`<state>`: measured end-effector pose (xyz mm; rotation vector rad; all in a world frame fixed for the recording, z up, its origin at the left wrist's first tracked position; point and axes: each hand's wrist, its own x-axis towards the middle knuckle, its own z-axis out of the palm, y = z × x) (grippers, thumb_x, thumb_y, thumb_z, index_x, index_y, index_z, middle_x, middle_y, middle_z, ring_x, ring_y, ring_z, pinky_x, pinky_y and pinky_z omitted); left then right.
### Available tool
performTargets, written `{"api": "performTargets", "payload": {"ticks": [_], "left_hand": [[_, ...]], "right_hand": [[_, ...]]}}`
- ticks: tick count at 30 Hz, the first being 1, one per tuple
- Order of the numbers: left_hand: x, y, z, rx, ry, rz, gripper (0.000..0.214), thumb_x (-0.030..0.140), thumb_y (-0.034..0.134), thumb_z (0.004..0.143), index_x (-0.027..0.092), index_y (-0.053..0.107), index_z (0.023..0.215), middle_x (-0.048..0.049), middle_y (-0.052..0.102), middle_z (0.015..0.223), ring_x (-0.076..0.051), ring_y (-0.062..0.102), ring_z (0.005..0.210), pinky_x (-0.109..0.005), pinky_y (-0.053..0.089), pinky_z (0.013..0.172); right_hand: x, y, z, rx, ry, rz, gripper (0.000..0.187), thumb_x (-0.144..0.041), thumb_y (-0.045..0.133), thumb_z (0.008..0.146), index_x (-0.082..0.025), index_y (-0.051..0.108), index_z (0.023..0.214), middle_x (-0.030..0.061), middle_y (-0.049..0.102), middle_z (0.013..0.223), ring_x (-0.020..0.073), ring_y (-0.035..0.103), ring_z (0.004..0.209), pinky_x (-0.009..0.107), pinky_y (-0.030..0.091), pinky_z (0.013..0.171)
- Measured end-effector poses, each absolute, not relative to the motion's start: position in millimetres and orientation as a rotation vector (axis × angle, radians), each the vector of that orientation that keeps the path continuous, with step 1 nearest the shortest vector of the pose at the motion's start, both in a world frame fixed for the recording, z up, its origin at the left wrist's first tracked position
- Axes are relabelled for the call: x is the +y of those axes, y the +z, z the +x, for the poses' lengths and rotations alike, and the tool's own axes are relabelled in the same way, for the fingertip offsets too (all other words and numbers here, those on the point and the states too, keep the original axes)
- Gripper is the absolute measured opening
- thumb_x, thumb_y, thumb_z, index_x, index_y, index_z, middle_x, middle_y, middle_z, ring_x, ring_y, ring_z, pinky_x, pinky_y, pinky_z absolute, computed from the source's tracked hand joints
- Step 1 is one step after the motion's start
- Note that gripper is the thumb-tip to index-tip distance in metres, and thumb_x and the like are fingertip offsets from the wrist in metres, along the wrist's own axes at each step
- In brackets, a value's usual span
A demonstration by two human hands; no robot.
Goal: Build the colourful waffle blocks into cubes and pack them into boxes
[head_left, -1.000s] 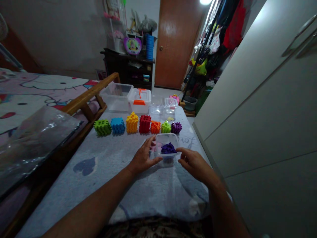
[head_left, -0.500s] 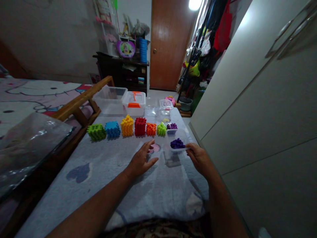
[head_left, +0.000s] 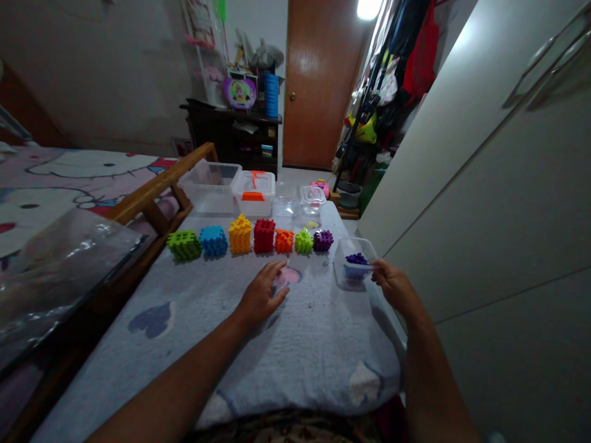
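Observation:
My right hand (head_left: 391,283) grips the near right rim of a clear plastic container (head_left: 341,277) at the table's right edge. Dark purple toy pieces (head_left: 356,259) lie heaped inside it. With fingers apart and nothing in them, my left hand (head_left: 264,294) is over the cloth, just in front of the row of toy blocks. That row runs green block (head_left: 184,245), blue block (head_left: 213,240), yellow block (head_left: 240,234), red block (head_left: 265,235), orange block (head_left: 284,240), lime block (head_left: 303,241) and purple block (head_left: 323,240).
Behind the blocks stand a large clear bin (head_left: 212,194), a lidded box with orange latches (head_left: 253,194) and small clear containers (head_left: 313,197). A wooden bed rail (head_left: 161,184) borders the left side. A white cabinet (head_left: 484,203) rises on the right.
My right hand has moved the clear container to the right, away from the purple block and toward the table's edge. My left hand stays open in nearly the same place.

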<state>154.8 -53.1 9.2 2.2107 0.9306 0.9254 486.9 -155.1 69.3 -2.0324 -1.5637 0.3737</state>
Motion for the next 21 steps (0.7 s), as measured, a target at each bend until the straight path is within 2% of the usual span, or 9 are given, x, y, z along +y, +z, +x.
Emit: {"api": "performTargets", "payload": {"ticks": [10, 13, 17, 21], "left_hand": [[-51.6, 5.9, 154.5, 0.943, 0.918, 2.216, 0.049, 0.027, 0.058, 0.084, 0.018, 0.051, 0.133, -0.0135, 0.056, 0.133, -0.026, 0.055, 0.123, -0.046, 0.045, 0.106], [-52.5, 7.3, 155.3, 0.95, 0.9, 2.187, 0.049, 0.026, 0.058, 0.084, 0.018, 0.051, 0.131, -0.0138, 0.057, 0.131, -0.026, 0.058, 0.119, -0.046, 0.048, 0.103], [-54.2, 17.4, 158.4, 0.94, 0.856, 2.134, 0.049, 0.026, 0.058, 0.083, 0.018, 0.052, 0.131, -0.0138, 0.057, 0.131, -0.025, 0.061, 0.112, -0.045, 0.05, 0.099], [-47.3, 43.6, 171.9, 0.877, 0.839, 2.112, 0.048, 0.027, 0.06, 0.081, 0.018, 0.056, 0.128, -0.0136, 0.059, 0.13, -0.027, 0.058, 0.116, -0.045, 0.05, 0.099]], "right_hand": [[-146.7, 66.0, 491.7, -1.62, 0.328, -2.073, 0.028, -0.025, 0.038, 0.086, -0.019, 0.063, 0.098, 0.0048, 0.063, 0.075, 0.0191, 0.061, 0.07, 0.029, 0.047, 0.069], [-150.7, 71.6, 489.2, -1.63, 0.311, -2.09, 0.035, -0.025, 0.038, 0.086, -0.017, 0.065, 0.107, 0.006, 0.066, 0.075, 0.0197, 0.063, 0.07, 0.029, 0.047, 0.067], [-150.4, 95.0, 484.0, -1.611, 0.119, -2.119, 0.043, -0.024, 0.04, 0.085, -0.014, 0.064, 0.119, 0.0054, 0.067, 0.072, 0.0186, 0.061, 0.063, 0.028, 0.044, 0.063], [-114.8, 131.7, 471.9, -1.797, 0.03, -1.969, 0.038, -0.02, 0.045, 0.085, -0.015, 0.065, 0.116, 0.0037, 0.067, 0.073, 0.0164, 0.06, 0.065, 0.026, 0.044, 0.066]]}}
